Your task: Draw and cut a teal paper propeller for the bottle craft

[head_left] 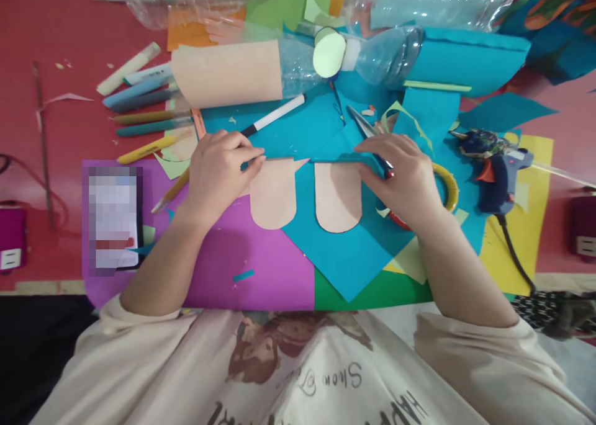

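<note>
My left hand [218, 170] is closed in a pinch on the top edge of a peach paper cut-out [273, 195] with a rounded bottom end. My right hand [400, 177] is closed around scissors [367, 130] with red and yellow handles, their blades pointing up and left over blue paper [344, 251]. A second peach rounded shape [338, 196], outlined in black, lies on the blue sheet between my hands. A thin blue strip runs along the top of both shapes.
Purple [233, 251], green and yellow sheets lie under the work. A blue glue gun [496, 167] sits at right with its cord. A black-and-white marker [272, 116], several pens, a peach paper roll [228, 74] and plastic bottles [382, 56] lie behind. A phone [114, 217] rests at left.
</note>
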{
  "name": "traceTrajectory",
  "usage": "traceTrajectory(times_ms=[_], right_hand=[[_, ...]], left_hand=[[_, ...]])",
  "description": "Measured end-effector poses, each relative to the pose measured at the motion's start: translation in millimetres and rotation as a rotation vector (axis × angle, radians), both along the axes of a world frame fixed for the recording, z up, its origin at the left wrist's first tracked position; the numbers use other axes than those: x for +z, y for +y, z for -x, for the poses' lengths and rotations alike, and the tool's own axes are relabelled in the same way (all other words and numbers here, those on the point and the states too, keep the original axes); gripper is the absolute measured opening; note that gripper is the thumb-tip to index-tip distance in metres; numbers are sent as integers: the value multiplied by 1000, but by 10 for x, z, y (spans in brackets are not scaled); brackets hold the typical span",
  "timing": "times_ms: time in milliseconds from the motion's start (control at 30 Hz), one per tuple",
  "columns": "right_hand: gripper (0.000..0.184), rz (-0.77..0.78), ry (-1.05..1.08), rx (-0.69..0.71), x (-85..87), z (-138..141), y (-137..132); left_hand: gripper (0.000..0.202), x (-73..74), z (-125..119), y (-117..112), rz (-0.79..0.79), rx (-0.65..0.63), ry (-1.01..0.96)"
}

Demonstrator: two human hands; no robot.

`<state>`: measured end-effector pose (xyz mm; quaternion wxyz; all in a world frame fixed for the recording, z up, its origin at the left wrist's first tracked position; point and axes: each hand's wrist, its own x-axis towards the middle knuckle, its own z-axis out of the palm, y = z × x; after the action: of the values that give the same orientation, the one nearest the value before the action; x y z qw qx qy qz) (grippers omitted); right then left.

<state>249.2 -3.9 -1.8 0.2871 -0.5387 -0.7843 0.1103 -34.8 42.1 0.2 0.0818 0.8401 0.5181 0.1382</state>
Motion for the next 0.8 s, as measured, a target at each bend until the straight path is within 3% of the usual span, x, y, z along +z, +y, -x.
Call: traceTrajectory(times_ms=[233, 433, 667, 800], right_hand=[[20, 29, -80, 40, -186, -16, 39], [19, 61, -28, 52, -110, 33, 133], [16, -9, -52, -41, 1, 123, 456], [17, -27, -5, -99, 95, 133, 284]], left_hand=[[25, -25, -1, -8, -89, -17, 65], [13, 20, 25, 18, -77, 16, 6], [7, 48, 51, -20, -236, 184, -319], [9, 95, 33, -55, -231, 172, -316]])
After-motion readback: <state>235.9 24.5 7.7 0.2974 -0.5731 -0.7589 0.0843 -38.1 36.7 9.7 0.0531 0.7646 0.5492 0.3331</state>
